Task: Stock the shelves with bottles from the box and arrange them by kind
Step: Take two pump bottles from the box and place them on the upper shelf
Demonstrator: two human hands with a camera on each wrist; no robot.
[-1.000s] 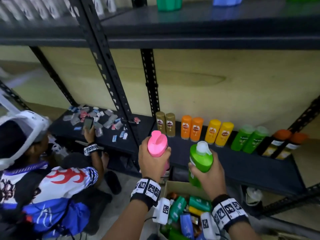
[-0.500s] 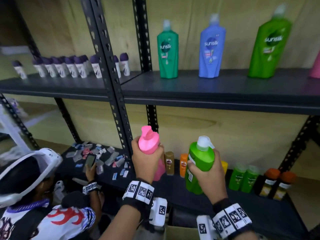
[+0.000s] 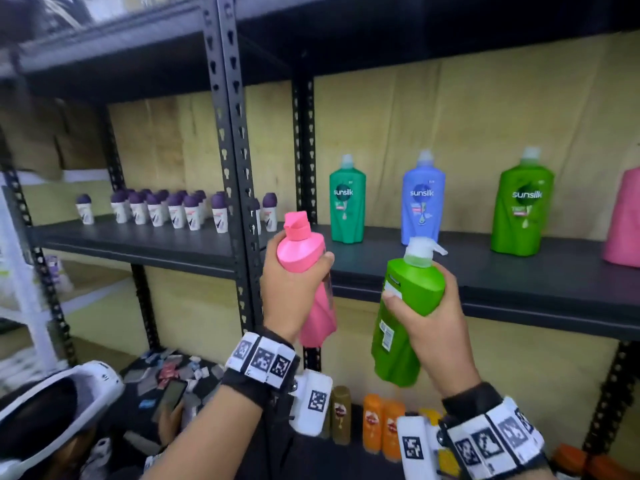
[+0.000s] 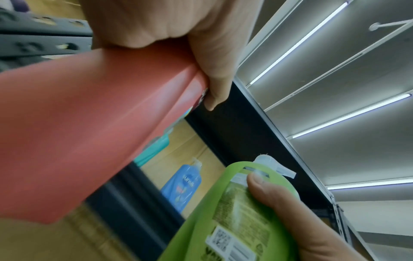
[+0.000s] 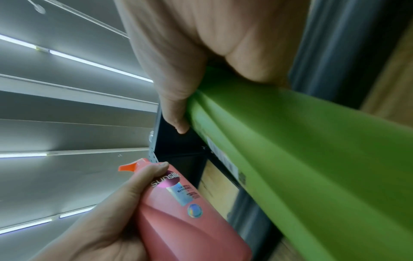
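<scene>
My left hand (image 3: 294,292) grips a pink shampoo bottle (image 3: 304,258) around its upper body, held upright in front of the middle shelf (image 3: 519,282). A light green shampoo bottle (image 3: 405,317) with a pale cap is gripped by my right hand (image 3: 429,327), just right of the pink one. Both bottles also show in the wrist views: the pink bottle (image 4: 78,132), (image 5: 185,208) and the green bottle (image 5: 301,159), (image 4: 228,215). On the shelf behind stand a dark green bottle (image 3: 347,200), a blue bottle (image 3: 423,199), a light green bottle (image 3: 524,204) and a pink bottle (image 3: 623,223) at the right edge.
A black perforated upright (image 3: 235,168) splits the shelving just left of my hands. Several purple-capped roll-ons (image 3: 166,209) fill the left middle shelf. Small gold and orange bottles (image 3: 374,424) line the bottom shelf. Another person (image 3: 52,420) crouches at lower left, holding a phone (image 3: 171,396).
Both hands have risen with their bottles from the box level to the middle shelf. My view has tilted up, so the box is out of sight and the shelved big bottles are lower in frame.
</scene>
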